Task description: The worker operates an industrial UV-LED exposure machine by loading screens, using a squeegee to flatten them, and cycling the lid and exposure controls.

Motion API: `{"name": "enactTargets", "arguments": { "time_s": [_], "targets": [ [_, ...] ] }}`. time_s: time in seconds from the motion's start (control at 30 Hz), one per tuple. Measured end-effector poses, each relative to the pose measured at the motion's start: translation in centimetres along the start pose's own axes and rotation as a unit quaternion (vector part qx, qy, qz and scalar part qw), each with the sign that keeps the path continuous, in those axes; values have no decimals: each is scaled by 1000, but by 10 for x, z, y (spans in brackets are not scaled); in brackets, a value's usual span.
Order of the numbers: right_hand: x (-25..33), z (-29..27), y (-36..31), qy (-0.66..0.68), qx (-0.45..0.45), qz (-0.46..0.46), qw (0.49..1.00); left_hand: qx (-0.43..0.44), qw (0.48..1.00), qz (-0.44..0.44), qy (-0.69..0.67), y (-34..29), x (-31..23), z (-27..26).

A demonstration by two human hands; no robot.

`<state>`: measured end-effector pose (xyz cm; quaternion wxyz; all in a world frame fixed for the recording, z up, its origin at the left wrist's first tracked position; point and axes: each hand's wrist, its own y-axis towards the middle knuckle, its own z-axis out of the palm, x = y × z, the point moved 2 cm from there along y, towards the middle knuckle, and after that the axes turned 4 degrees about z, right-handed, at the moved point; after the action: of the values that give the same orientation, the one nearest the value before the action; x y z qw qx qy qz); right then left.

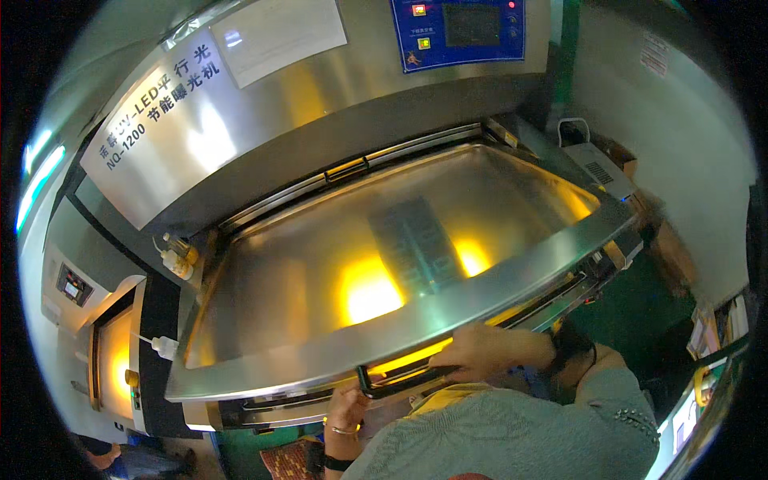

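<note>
In front of me is a wide metal-framed tray (pixel 304 356) with a sheet of shiny film across its top. A dark rectangular panel (pixel 412 244) shows through the film near the middle. Along the tray's front edge runs a black bar handle (pixel 400 387). My left hand (pixel 347 406) is closed at the left end of this handle, a bracelet and a dark band on its wrist. At the right end, my right hand (pixel 486 352) reaches across with its fingers curled over the handle. Part of its fingers is hidden behind the hand.
A steel machine hood (pixel 320 112) with a blue control panel (pixel 460 34) rises behind the tray. Small bottles (pixel 178 258) stand at its left corner, and a white nozzle bottle (pixel 164 346) sits lower. A grey box (pixel 596 168) is at the right. Another person's arm (pixel 104 458) shows lower left.
</note>
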<state>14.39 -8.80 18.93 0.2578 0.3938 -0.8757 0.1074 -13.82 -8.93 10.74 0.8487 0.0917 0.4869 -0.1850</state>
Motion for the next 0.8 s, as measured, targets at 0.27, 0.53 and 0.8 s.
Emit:
{"name": "enactTargets", "arguments": {
  "time_s": [0.27,0.53,0.8],
  "targets": [
    [6,-111,17,-93,-408,-147,896,123,981,121,-93,91,-41,14],
    [-7,-193,72,-16,-564,-189,804,-211,931,-275,117,132,180,-74],
    [-28,-201,52,-116,-593,-193,773,-276,910,-277,139,141,207,-79]
  ]
}}
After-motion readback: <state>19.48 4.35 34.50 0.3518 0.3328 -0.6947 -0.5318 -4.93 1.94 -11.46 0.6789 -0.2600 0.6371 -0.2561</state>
